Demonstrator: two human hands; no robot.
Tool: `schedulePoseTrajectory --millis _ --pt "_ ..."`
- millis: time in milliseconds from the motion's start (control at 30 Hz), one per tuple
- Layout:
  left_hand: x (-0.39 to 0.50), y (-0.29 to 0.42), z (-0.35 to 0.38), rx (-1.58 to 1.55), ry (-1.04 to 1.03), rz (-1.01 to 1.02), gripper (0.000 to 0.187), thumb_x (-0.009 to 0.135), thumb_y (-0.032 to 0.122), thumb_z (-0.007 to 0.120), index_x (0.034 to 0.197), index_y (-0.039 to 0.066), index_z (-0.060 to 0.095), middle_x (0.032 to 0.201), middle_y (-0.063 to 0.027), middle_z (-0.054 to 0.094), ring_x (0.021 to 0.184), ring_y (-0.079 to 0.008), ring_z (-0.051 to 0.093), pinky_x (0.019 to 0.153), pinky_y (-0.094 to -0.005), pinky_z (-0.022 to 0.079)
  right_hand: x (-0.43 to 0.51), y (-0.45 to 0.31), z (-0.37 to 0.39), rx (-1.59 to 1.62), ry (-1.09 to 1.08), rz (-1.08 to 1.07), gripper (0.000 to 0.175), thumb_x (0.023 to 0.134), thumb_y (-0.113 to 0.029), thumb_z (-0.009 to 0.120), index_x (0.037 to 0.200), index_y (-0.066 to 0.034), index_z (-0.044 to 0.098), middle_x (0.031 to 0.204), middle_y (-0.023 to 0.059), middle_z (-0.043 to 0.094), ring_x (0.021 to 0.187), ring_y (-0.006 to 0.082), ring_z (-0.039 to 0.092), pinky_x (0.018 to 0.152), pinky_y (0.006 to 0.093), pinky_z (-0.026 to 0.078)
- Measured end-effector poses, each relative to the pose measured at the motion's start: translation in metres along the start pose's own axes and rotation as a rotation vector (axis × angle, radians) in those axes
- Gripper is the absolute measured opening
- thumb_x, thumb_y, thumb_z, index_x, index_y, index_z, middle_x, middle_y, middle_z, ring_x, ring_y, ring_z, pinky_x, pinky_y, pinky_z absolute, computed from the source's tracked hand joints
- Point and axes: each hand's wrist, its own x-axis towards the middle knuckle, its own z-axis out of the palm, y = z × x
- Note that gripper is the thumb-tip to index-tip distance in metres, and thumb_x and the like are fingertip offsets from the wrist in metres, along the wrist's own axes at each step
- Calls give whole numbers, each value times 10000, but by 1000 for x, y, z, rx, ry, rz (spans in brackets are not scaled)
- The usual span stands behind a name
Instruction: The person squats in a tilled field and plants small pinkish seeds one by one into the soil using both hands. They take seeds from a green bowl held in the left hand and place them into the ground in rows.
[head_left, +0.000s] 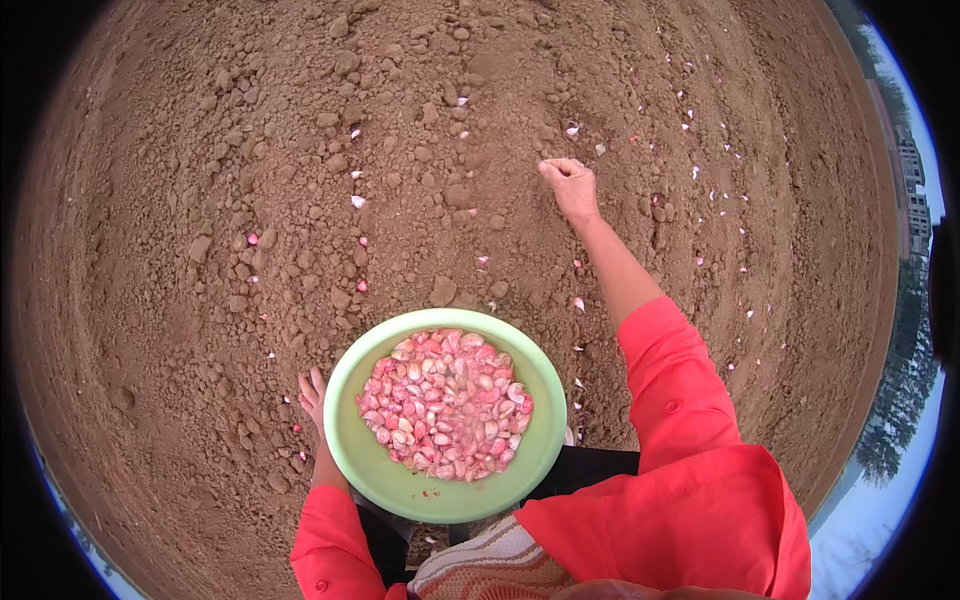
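Observation:
A light green plastic basin (450, 510) sits in front of my body, holding a heap of peeled-looking pink and white garlic cloves (450, 405). My left hand (312, 396) is at the basin's left side, fingers spread and partly hidden by the rim; its grip on the basin is unclear. Stretched forward over the soil, my right hand (571, 184) has its fingers drawn together. Whether a clove is between those fingers is hidden. Close to it, a garlic clove (572, 131) lies in the dirt, and another clove (579, 304) rests below, beside the forearm.
Brown, cloddy soil (172, 315) spreads all around. Single cloves lie in rough rows, such as a clove (358, 201) to the left and a clove (695, 172) to the right. Buildings (916, 199) and trees (892, 420) stand at the far right rim.

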Motion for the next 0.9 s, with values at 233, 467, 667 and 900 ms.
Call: schedulePoseTrajectory --millis 233,467,667,900 --pt "-4 3 -10 -22 -8 13 518 847 359 496 1345 240 420 1459 -141 148 1358 -426 52 1025 -636 161 59 16 -29 654 -311 570 174 896 -228 583 886 -58 615 742 -1 617 586 60 534 530 232 487" --pt "-2 11 -37 -42 -184 -31 524 858 353 476 1363 240 392 1453 -152 148 1358 -428 44 1032 -630 157 51 24 -11 286 -347 448 202 909 -186 559 1020 -27 613 825 11 627 661 86 589 566 243 512" --pt "-1 18 -43 17 -197 -46 527 857 337 475 1366 239 386 1438 -156 160 1348 -421 69 1046 -595 156 50 21 -15 -336 -384 31 240 843 -187 611 1004 -14 655 784 107 656 676 136 628 630 309 515" --pt "-5 2 -11 95 75 58 504 845 336 494 1336 245 431 1400 -165 200 1324 -429 121 1022 -582 210 126 12 -35 153 -58 240 244 834 -166 669 1023 -16 633 804 19 643 627 60 584 498 201 484"
